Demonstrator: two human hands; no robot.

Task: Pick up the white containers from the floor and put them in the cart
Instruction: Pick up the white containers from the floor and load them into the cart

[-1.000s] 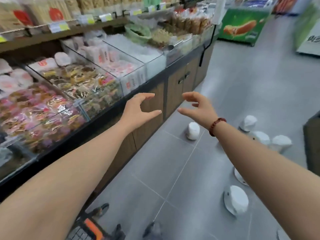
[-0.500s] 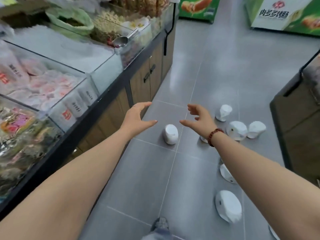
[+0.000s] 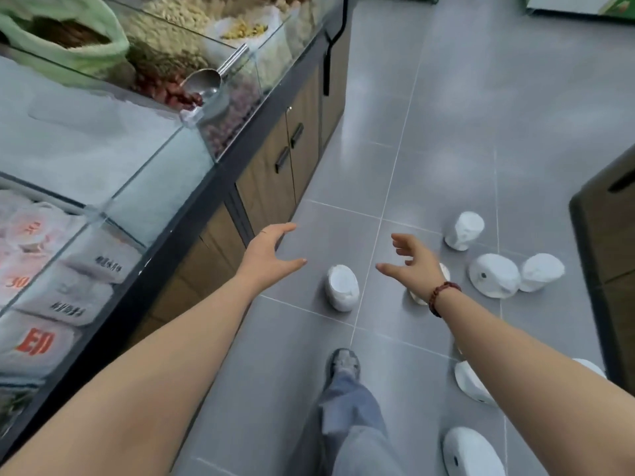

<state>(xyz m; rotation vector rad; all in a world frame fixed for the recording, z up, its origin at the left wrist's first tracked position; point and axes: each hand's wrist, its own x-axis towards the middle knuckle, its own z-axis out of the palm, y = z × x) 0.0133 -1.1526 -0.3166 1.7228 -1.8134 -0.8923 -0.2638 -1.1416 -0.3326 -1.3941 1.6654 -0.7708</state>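
Observation:
Several white containers lie scattered on the grey tiled floor. The nearest one (image 3: 342,286) lies on its side between my two outstretched hands. My left hand (image 3: 271,255) hovers to its left, fingers spread and holding nothing. My right hand (image 3: 414,264), with a bead bracelet on the wrist, hovers to its right, also spread and holding nothing, partly covering another container (image 3: 445,269). More containers lie further right (image 3: 464,230) (image 3: 494,274) (image 3: 542,271) and nearer me (image 3: 472,383) (image 3: 470,453). The cart is out of view.
A glass-topped food counter (image 3: 213,173) with wooden cabinet doors runs along the left. A dark wooden unit (image 3: 608,255) stands at the right edge. My foot and trouser leg (image 3: 343,389) stand on the tiles just behind the nearest container.
The view has tilted down and moved forward along the aisle. Both hands now hover lower, on either side of the nearest container. The cart has dropped out of view and my foot has stepped forward.

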